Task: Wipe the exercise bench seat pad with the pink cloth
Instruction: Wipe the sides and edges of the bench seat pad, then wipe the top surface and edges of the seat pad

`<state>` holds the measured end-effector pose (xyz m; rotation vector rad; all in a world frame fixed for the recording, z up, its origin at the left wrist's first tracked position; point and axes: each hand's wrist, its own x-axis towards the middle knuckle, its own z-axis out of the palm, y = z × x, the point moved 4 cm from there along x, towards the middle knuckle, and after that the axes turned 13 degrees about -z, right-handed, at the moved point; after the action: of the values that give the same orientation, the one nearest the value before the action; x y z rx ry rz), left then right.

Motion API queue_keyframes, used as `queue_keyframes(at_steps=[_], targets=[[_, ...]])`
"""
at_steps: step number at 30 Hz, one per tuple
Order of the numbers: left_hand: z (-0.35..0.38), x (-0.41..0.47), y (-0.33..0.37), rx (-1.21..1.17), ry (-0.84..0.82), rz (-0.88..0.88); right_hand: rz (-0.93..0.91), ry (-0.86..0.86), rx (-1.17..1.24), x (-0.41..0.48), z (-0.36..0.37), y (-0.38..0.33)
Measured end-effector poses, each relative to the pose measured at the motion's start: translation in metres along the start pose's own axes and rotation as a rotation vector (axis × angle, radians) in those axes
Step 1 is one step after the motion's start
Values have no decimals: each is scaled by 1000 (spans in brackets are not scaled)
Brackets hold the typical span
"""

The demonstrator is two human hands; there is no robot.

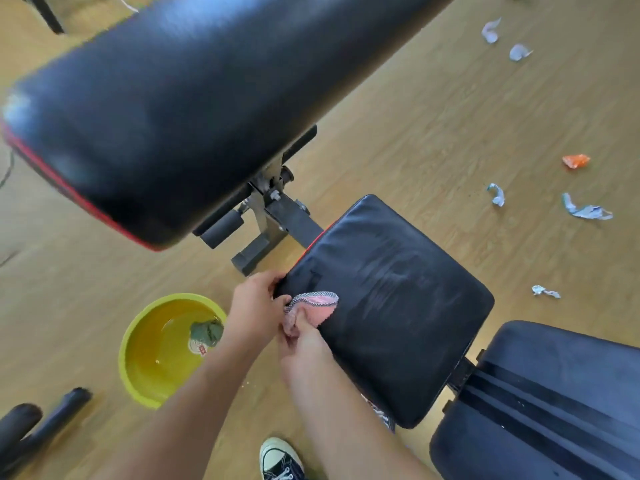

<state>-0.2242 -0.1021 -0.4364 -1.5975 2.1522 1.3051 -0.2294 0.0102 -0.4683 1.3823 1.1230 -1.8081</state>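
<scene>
At the near left corner of the black seat pad, two bare hands meet over a bunched pink cloth. The left hand has its fingers curled around the corner edge of the seat pad, and its thumb touches the cloth's grey stitched hem. The right hand comes up from below and pinches the lower end of the cloth between thumb and fingers. Most of the cloth lies on the seat pad's surface, just inside that corner. Faint streaks show across the middle of the seat pad.

Beyond the seat pad, a long black back pad with red trim rises toward the camera, joined to the seat pad by a metal frame. To the left of the seat pad, a yellow basin of water stands on the wooden floor, with a greenish rag lying in it. To the right of the seat pad sits another dark padded bench. Scraps of litter are scattered on the floor well beyond the seat pad's far right side. A black and white sneaker shows below the seat pad, between the forearms.
</scene>
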Motion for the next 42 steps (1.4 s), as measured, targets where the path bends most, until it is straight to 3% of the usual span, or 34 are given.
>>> queue_keyframes(at_steps=[6,9,15,20,23,27,28,30,31,33,34,35,37,39,40,41,42], targets=[[-5,-42,-26,-86,-54,-35,-118,-11,-284,-18,5,-25],[-22,-64,-37,-163,-78,10,-307,-65,-545,-42,1,-27],[-74,-111,-102,-360,61,-77,-869,-721,-1413,-89,27,12],[-123,-204,-216,-580,279,-405,-855,-1140,-1842,-131,10,80],[-145,-268,-297,-673,362,-594,-839,-1327,-1975,-150,-8,139],[-162,-362,-412,-599,572,-775,-1211,-1820,-1939,-188,-56,238],[-161,-385,-441,-604,637,-837,-1200,-1987,-1907,-194,-75,270],[-151,-432,-494,-616,777,-958,-996,-2206,-1880,-202,-115,335],[-144,-453,-517,-624,832,-1009,-988,-2260,-1920,-197,-136,365],[-129,-491,-558,-599,874,-1137,-1140,-2297,-2010,-174,-182,408],[-121,-507,-576,-557,848,-1216,-1204,-2330,-2025,-166,-211,419],[-112,-519,-592,-521,802,-1281,-1213,-2486,-2029,-162,-245,422],[-96,-539,-616,-536,650,-1363,-1200,-3127,-1861,-158,-316,404],[-79,-549,-628,-657,446,-1338,-964,-3610,-1632,-156,-331,381],[-72,-550,-628,-697,317,-1289,-913,-3708,-1481,-157,-317,384],[-66,-551,-628,-714,193,-1236,-969,-3637,-1467,-160,-293,396],[-64,-552,-628,-719,103,-1190,-1179,-3450,-1532,-161,-263,413]])
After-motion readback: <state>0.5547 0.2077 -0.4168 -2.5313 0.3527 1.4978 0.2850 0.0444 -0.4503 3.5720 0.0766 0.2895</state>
